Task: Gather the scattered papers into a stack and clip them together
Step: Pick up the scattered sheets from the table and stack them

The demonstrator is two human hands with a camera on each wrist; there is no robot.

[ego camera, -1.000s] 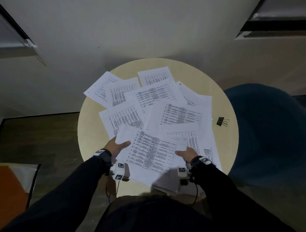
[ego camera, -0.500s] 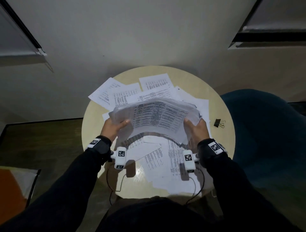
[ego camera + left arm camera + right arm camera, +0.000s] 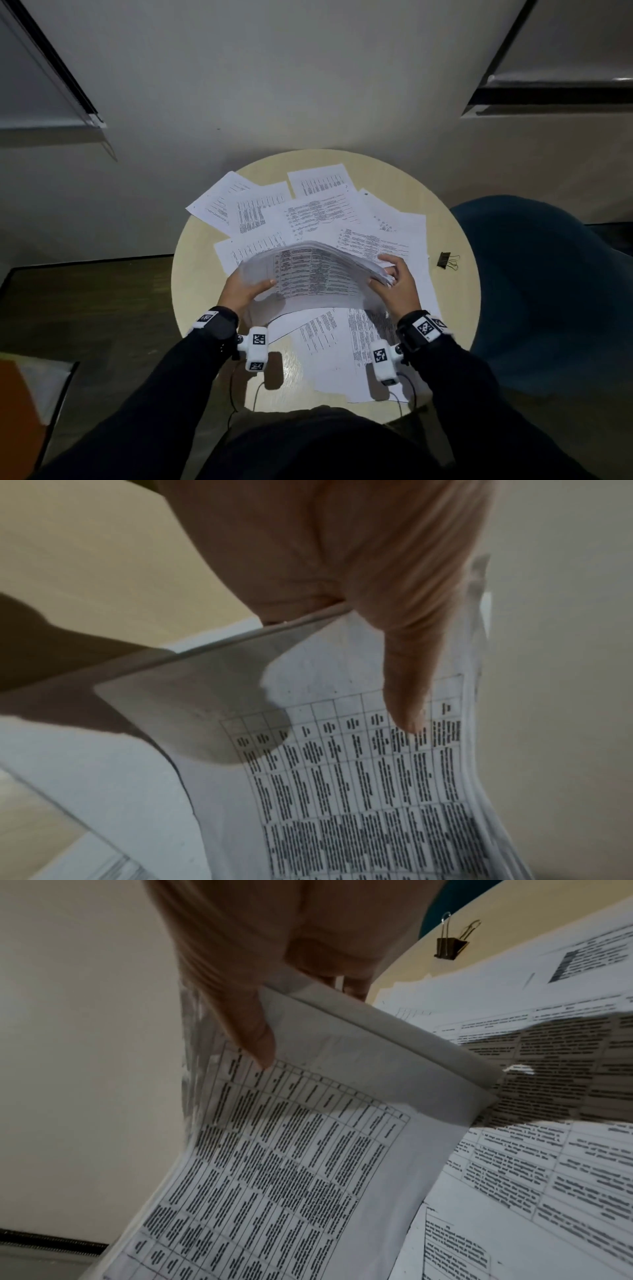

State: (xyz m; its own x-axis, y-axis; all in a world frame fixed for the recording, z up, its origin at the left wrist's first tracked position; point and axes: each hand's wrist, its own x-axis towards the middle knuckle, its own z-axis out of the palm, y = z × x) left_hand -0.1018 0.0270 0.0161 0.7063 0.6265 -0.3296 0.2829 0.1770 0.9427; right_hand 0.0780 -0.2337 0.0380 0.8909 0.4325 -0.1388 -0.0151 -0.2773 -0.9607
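Observation:
A thick bundle of printed sheets [image 3: 315,274] is held up off the round table, bowed upward in the middle. My left hand [image 3: 243,289] grips its left edge, thumb [image 3: 407,696] on the top page. My right hand [image 3: 394,284] grips the right edge, thumb [image 3: 253,1034] on top and fingers underneath. More printed papers [image 3: 308,212] lie scattered and overlapping across the far half of the table, and some sheets [image 3: 346,346] lie near me. A black binder clip [image 3: 445,261] sits on the bare table at the right, also seen in the right wrist view [image 3: 450,946].
The round light-wood table [image 3: 195,274] stands against a pale wall. A dark blue chair [image 3: 548,291] sits right beside the table's right edge. Wrist-camera cables hang over the near edge. Dark floor lies to the left, with an orange object [image 3: 20,404] low left.
Both hands lifted the bundle from the near part of the table and raised it over the middle, bowing it. Sheets that lay beneath it are now uncovered near me.

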